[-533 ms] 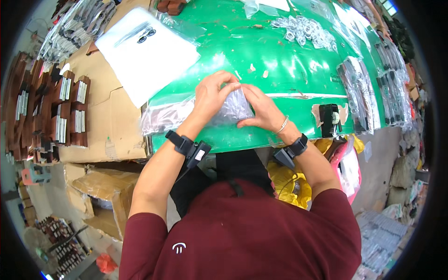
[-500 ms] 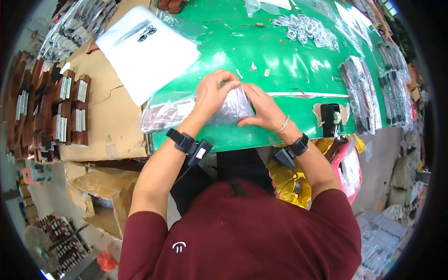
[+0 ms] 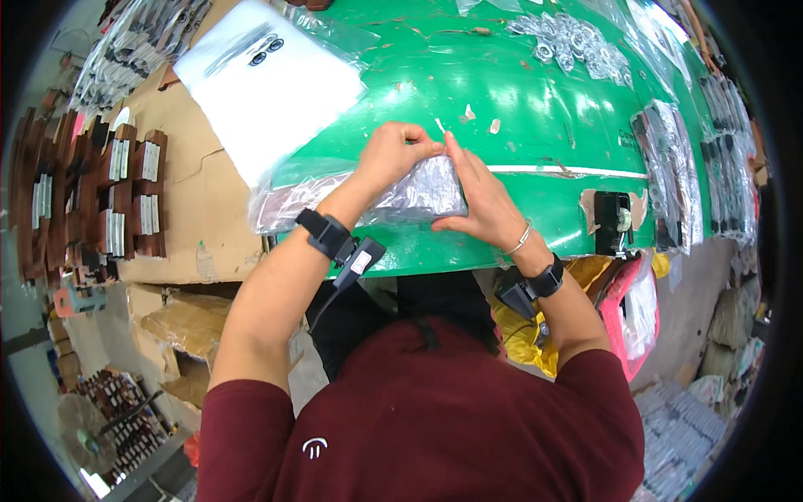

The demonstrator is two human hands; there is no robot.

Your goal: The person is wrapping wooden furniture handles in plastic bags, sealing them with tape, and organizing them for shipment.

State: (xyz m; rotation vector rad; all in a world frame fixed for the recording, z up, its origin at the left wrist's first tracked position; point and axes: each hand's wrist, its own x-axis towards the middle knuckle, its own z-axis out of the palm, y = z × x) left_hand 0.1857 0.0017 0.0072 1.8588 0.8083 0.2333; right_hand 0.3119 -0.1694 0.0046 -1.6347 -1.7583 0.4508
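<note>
Both hands, left hand (image 3: 400, 159) and right hand (image 3: 481, 205), pinched the clear packet (image 3: 418, 192) near the green surface (image 3: 519, 100) edge, seemingly sealing it; pressing flat likely follows.

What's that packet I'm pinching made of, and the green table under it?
The packet looks like thin clear plastic film: it glints, crinkles and shows greyish contents through it. The green table seems to have a glossy painted or laminated top, with bright reflections and chipped spots.

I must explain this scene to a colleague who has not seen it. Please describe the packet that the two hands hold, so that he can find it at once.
Start at the green table and go to its near edge, where the left hand and right hand meet. Between them lies a clear plastic packet of silvery contents. Unlike the large flat white bag to the left, it is small, shiny and pinched at its top.
</note>
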